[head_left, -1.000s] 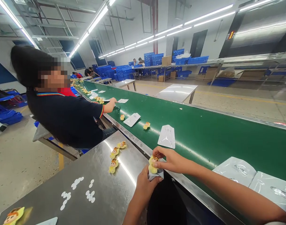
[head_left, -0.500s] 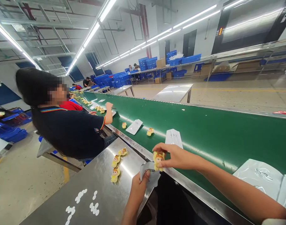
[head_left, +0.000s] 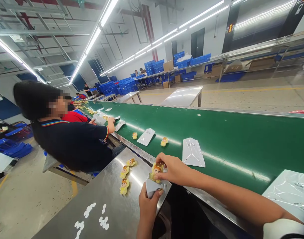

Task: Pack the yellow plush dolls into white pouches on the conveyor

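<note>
My left hand [head_left: 148, 205] is closed around a small silver-grey pouch [head_left: 152, 188] and holds its mouth upward. In my right hand [head_left: 173, 169] is a yellow figurine [head_left: 156, 171] with a brown-haired face, gripped by thumb and fingers. The figurine's lower end is at the pouch's mouth, partly hidden by it. Left of my hands, three similar yellow figurines [head_left: 124, 186] lie in a row on the metal table [head_left: 112, 186]. White round stickers or discs [head_left: 104, 223] lie scattered near the table's front.
A green conveyor belt [head_left: 231, 139] runs beyond the table, bearing silver pouches [head_left: 193, 152] and loose yellow figurines [head_left: 164, 141]. On the left a person in a dark shirt [head_left: 74, 142] sits working at the belt. Blue crates [head_left: 154, 67] are stacked farther back.
My right hand has moved left and brought the figurine from beside the pouch to its mouth. The pouch is now held more upright. Items on the belt have shifted right.
</note>
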{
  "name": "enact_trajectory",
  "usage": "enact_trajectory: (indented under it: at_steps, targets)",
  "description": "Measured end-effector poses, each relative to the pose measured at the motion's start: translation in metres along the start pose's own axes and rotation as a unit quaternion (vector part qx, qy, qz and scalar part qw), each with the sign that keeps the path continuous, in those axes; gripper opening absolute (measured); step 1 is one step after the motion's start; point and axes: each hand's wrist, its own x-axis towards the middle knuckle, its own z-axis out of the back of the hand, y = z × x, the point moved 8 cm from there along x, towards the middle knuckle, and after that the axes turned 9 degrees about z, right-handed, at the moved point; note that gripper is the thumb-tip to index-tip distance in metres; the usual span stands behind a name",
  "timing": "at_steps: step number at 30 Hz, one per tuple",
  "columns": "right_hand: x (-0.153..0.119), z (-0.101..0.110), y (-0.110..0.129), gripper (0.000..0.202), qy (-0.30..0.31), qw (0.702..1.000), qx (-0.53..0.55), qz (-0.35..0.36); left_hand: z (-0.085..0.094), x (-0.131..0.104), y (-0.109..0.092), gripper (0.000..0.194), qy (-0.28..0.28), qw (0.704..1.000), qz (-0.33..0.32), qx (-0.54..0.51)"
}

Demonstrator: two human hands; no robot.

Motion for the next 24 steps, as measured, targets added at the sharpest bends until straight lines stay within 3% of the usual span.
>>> enact_trajectory:
  at_steps: [4,7,10,13,16,20,22,24]
  targets:
    - [0.002,-0.013,0.019,0.024,0.046,0.991,-0.036,0.121,-0.014,0.012,-0.004,0.028,0.058,0.998,-0.006,0.02]
    - [-0.001,-0.018,0.027,0.035,0.08,0.975,-0.065,0.195,-0.029,0.021,-0.017,0.02,0.099,0.993,-0.051,0.027]
    - [0.001,-0.01,0.012,0.029,0.112,0.976,-0.086,0.163,-0.05,0.028,-0.025,0.014,0.133,0.989,-0.068,0.022]
    - [0.01,0.018,-0.023,0.028,0.106,0.986,-0.092,0.088,-0.074,0.043,-0.036,0.024,0.192,0.977,-0.087,0.043]
    - [0.019,0.07,-0.08,0.029,0.029,0.987,-0.159,-0.017,-0.077,0.086,-0.046,0.045,0.208,0.97,-0.102,0.072]
    - [0.02,0.126,-0.149,0.009,-0.012,0.959,-0.251,-0.128,-0.041,0.18,-0.055,0.039,0.108,0.982,-0.095,0.123]
    - [0.023,0.137,-0.162,0.015,-0.024,0.948,-0.288,-0.131,-0.028,0.219,-0.06,0.034,0.069,0.98,-0.102,0.159]
    - [0.029,0.128,-0.162,0.026,-0.02,0.944,-0.314,-0.096,-0.025,0.246,-0.066,0.033,0.043,0.974,-0.124,0.186]
